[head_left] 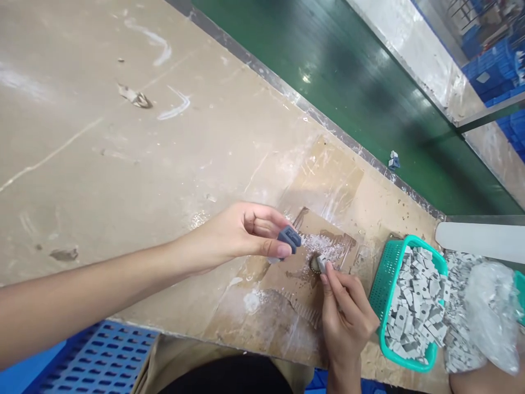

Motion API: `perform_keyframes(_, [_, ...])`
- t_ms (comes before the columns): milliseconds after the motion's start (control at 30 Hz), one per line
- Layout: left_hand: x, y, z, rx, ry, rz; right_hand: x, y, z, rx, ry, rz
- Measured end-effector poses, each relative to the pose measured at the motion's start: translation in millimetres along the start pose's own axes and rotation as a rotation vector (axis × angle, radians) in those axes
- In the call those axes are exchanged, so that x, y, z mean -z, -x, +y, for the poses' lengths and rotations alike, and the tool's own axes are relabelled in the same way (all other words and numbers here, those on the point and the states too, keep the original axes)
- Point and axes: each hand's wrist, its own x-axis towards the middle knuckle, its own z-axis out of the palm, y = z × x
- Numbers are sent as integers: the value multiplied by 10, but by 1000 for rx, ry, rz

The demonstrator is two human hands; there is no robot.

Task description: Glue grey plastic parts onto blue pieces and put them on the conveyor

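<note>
The left hand (246, 232) pinches one small dark grey block (289, 239) between thumb and fingertips, holding it just above the table, with the other fingers curled toward the palm. The right hand (344, 317) is closed around one small light grey piece (322, 264), whose tip presses down on a patch of taped cardboard (287, 284) on the table (102, 164); something small and dark lies under that tip, too hidden to identify. The two held pieces are near each other but do not touch. White powder is scattered on the cardboard around the contact spot. To the right of the right hand, just beside it, stands one green mesh basket (385, 273) filled with many light grey pieces, too numerous to count. Touching the far side of the basket lies a loose heap of similar grey pieces (455, 295), with one clear plastic bag (492, 317) partly over it. One white flat bar (479, 241) lies beyond the basket. One small blue-and-white object (394, 160) sits on the green belt (348, 82) that runs along the far edge of the table. One blue crate (94, 361) shows below the near edge.
</note>
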Motion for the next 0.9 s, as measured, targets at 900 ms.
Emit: perform_keyframes(900, [-224, 164, -135, 22, -184, -213, 137, -82, -388, -118, -435, -49])
